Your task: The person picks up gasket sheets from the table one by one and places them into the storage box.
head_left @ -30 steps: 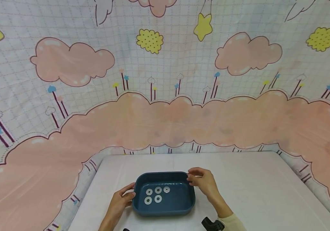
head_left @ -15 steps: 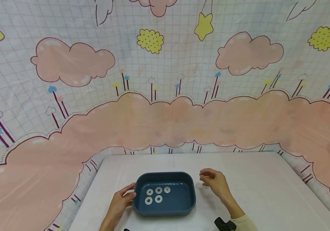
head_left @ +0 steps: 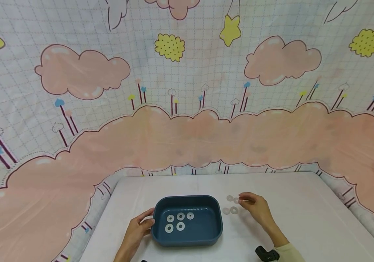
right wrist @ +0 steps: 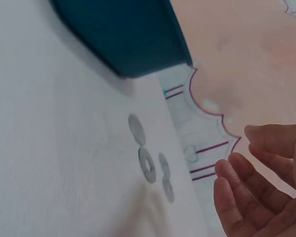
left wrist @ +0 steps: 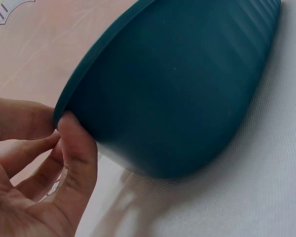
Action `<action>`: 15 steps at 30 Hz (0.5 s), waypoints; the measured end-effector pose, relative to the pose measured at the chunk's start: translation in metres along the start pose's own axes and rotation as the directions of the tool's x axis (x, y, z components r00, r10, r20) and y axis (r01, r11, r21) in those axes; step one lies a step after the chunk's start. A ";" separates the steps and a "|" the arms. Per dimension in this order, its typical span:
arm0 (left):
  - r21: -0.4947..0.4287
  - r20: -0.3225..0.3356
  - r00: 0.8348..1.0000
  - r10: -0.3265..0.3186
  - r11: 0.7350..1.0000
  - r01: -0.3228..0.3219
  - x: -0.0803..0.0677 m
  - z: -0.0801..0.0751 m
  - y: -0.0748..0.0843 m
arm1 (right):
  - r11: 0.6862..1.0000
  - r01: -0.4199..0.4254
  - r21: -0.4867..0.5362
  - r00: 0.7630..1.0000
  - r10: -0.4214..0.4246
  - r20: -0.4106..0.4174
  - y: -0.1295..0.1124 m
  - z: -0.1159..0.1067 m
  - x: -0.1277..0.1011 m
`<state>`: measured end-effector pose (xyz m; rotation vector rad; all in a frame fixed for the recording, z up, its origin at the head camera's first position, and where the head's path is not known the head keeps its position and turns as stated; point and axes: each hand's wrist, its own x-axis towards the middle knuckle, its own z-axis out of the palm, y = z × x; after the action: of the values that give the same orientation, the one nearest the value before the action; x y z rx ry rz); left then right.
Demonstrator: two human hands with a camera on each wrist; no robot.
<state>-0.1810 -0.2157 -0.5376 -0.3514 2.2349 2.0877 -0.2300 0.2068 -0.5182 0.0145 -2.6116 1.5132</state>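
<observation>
You are steadying the blue tray (head_left: pixel 187 238) on the counter (head_left: pixel 304 218) with left hand (head_left: pixel 137 229), fingers gripping its rim | right hand (head_left: pixel 255 207) hovering, fingers loosely apart, empty | washers (head_left: pixel 230 205) lying just right of tray: pinch one edge-on, avoid sliding.

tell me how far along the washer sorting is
Five washers already lie in the blue tray, which the left hand grips by its rim. The right hand is over the four loose washers on the table, holding none; those four look left to go.
</observation>
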 end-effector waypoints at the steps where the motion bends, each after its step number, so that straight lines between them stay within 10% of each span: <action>1: -0.004 0.000 1.000 0.000 1.000 0.000 0.000 0.000 0.000 | 1.000 0.004 -0.019 1.000 -0.004 0.000 0.003 -0.001 0.001; 15: -0.002 0.006 1.000 -0.002 1.000 0.002 -0.001 0.000 0.001 | 0.995 0.022 -0.102 1.000 -0.021 0.010 0.025 0.002 0.016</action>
<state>-0.1804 -0.2160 -0.5365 -0.3469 2.2286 2.0880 -0.2481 0.2186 -0.5385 0.0398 -2.6835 1.3750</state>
